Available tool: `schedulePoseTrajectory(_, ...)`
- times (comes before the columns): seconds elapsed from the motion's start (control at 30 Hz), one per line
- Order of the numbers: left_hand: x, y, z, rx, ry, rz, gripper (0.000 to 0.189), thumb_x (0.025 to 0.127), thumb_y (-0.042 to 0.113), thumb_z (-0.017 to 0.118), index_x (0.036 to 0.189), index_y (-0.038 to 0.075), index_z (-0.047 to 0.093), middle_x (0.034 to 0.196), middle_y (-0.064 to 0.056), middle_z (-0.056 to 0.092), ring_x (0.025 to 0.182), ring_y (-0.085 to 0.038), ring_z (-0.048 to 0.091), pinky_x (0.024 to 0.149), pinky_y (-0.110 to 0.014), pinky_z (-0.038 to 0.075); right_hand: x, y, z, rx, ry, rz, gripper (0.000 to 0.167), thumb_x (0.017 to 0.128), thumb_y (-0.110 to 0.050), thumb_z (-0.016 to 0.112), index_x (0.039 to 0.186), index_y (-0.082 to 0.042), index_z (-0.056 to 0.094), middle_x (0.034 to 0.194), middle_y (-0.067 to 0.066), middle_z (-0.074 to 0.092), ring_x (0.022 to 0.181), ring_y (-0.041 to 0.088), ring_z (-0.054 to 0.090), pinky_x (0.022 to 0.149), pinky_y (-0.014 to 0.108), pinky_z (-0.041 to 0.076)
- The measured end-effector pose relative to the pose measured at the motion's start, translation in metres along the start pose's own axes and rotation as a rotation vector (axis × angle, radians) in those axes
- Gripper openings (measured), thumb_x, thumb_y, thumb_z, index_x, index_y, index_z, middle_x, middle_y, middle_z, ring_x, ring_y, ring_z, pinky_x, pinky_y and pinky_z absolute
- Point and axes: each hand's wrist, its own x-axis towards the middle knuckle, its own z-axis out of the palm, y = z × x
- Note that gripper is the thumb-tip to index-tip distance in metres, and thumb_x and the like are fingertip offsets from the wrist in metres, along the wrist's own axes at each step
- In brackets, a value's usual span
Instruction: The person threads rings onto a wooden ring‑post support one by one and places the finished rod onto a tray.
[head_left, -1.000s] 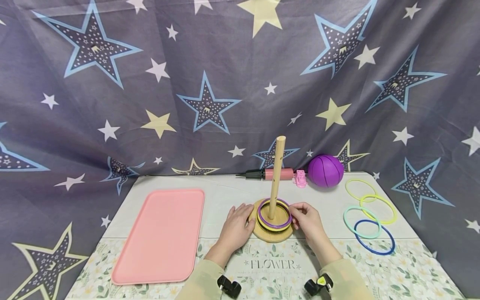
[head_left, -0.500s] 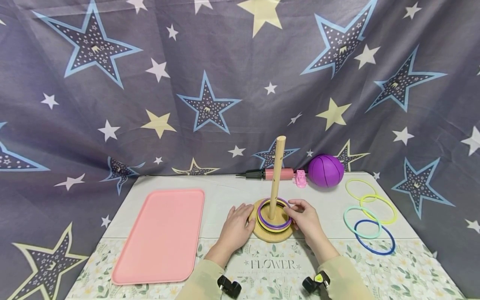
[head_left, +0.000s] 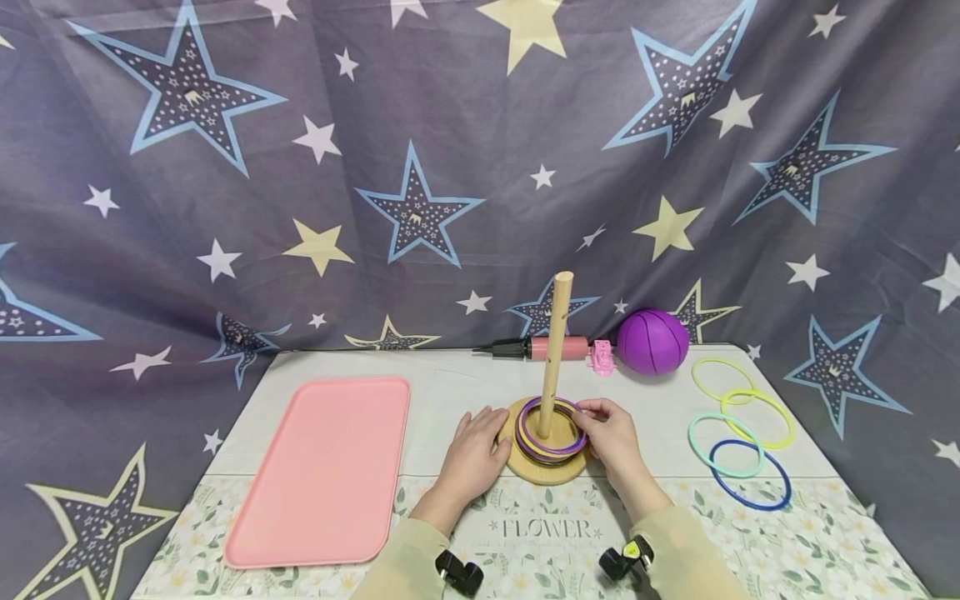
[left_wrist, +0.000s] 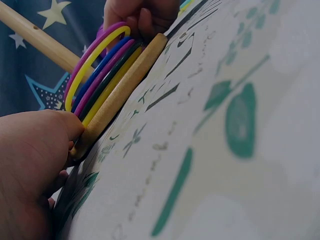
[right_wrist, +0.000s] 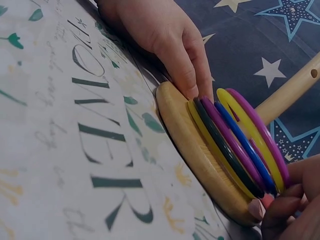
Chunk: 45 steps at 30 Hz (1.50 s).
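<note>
A wooden post on a round base [head_left: 543,473] stands on the table with several coloured rings around it. The topmost purple ring [head_left: 552,451] and the yellow ring [right_wrist: 257,131] below it tilt away from the blue ring [right_wrist: 245,145]. My right hand [head_left: 613,435] pinches the upper rings at the stack's right side; its fingertips partly hide how many it holds. At the left edge of the base, my left hand [head_left: 472,454] rests with fairly straight fingers, thumb touching the wood near the lowest yellow ring [left_wrist: 111,86].
A pink tray [head_left: 318,475] lies at the left. On the right are loose rings: a blue ring [head_left: 757,507], a mint ring [head_left: 690,442] and yellowish ones. A hand pump [head_left: 558,347], a small pink object [head_left: 602,358] and a purple ball [head_left: 652,342] line the back.
My right fingers have moved inward over the rings' right rim, and the wrist has shifted slightly left. The rings have shifted a little against one another. My left hand stays put.
</note>
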Motion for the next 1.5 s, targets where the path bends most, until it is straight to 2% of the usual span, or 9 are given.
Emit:
schedulePoseTrajectory(0.43, 0.0, 0.002, -0.001, -0.003, -0.01, -0.006, 0.05, 0.112, 0.022, 0.062, 0.158, 0.002, 0.059, 0.16, -0.013, 0.06, 0.157, -0.035, 0.046, 0.135, -0.059, 0.019, 0.002, 0.001, -0.002, 0.008, 0.003, 0.004, 0.032, 0.102, -0.014, 0.08, 0.127, 0.003, 0.07, 0.096, 0.002, 0.063, 0.054, 0.002, 0.044, 0.046, 0.018, 0.038)
schedulePoseTrajectory(0.73, 0.0, 0.001, -0.001, 0.008, 0.004, 0.012, 0.05, 0.11, 0.019, 0.063, 0.155, -0.001, 0.06, 0.158, -0.016, 0.062, 0.155, -0.038, 0.048, 0.134, -0.062, 0.022, -0.003, -0.002, -0.014, 0.063, 0.01, -0.026, 0.034, 0.103, -0.012, 0.078, 0.129, 0.007, 0.068, 0.095, 0.001, 0.062, 0.056, 0.002, 0.045, 0.048, 0.018, 0.04)
schedulePoseTrajectory(0.9, 0.001, 0.001, -0.001, 0.007, -0.011, -0.004, 0.05, 0.112, 0.022, 0.062, 0.157, 0.001, 0.059, 0.16, -0.014, 0.06, 0.157, -0.036, 0.046, 0.135, -0.06, 0.019, -0.005, -0.004, -0.029, 0.081, 0.02, -0.01, 0.036, 0.104, -0.012, 0.077, 0.134, 0.007, 0.066, 0.099, -0.001, 0.06, 0.059, 0.002, 0.046, 0.049, 0.017, 0.041)
schedulePoseTrajectory(1.13, 0.0, 0.002, -0.002, 0.005, -0.004, 0.0, 0.049, 0.112, 0.022, 0.063, 0.156, 0.001, 0.06, 0.159, -0.013, 0.061, 0.156, -0.036, 0.047, 0.135, -0.06, 0.02, -0.011, -0.009, -0.06, 0.071, 0.064, -0.002, 0.04, 0.107, -0.017, 0.076, 0.138, 0.004, 0.064, 0.099, -0.004, 0.06, 0.061, 0.002, 0.047, 0.051, 0.018, 0.043)
schedulePoseTrajectory(1.5, 0.001, 0.002, -0.001, 0.004, -0.012, -0.013, 0.049, 0.112, 0.023, 0.062, 0.157, 0.002, 0.06, 0.159, -0.012, 0.061, 0.157, -0.035, 0.046, 0.135, -0.06, 0.02, -0.02, -0.013, -0.11, 0.083, 0.187, 0.025, 0.029, 0.106, -0.018, 0.077, 0.13, -0.005, 0.068, 0.093, -0.008, 0.061, 0.062, 0.005, 0.048, 0.05, 0.02, 0.043)
